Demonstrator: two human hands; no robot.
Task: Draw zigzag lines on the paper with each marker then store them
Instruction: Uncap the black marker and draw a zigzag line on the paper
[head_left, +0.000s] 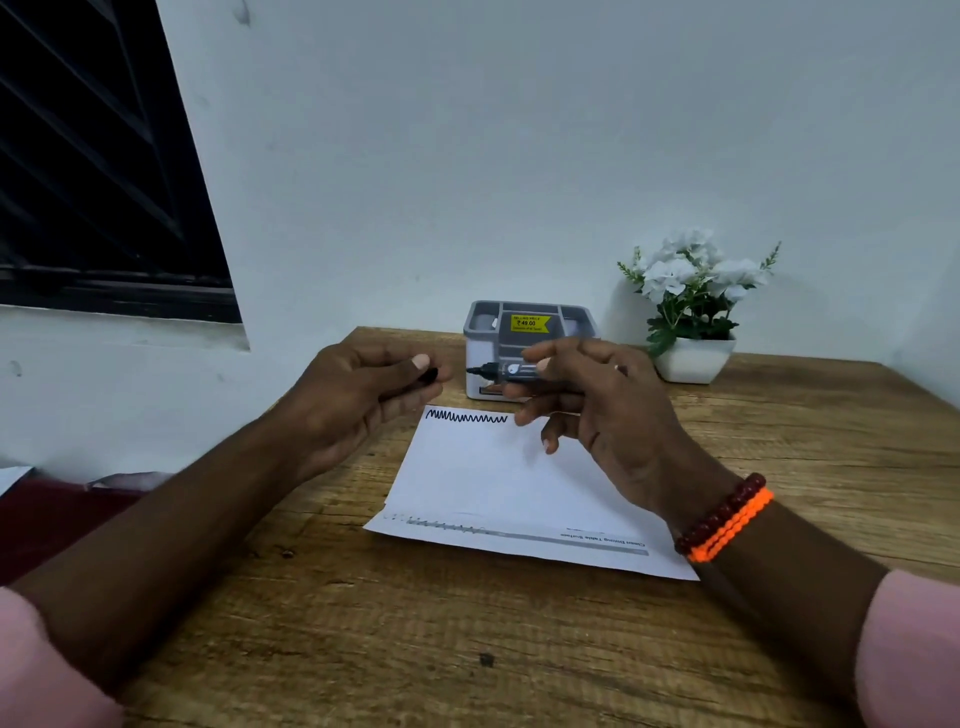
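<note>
Between the two hands, just above the far edge of the paper (498, 483), a black marker (501, 371) is lying level in the air, its bare tip pointing toward the left hand (358, 400). The right hand (597, 410) is clamping the barrel between thumb and fingers. The left hand is pinching the black cap (427, 376), a small gap apart from the tip. Beneath the hands, one black zigzag line (466, 417) is running along the paper's far edge. Beyond them a grey organiser (524, 332) is standing on the wooden surface (415, 639), with a white flower pot (693, 358) past the right hand.
</note>
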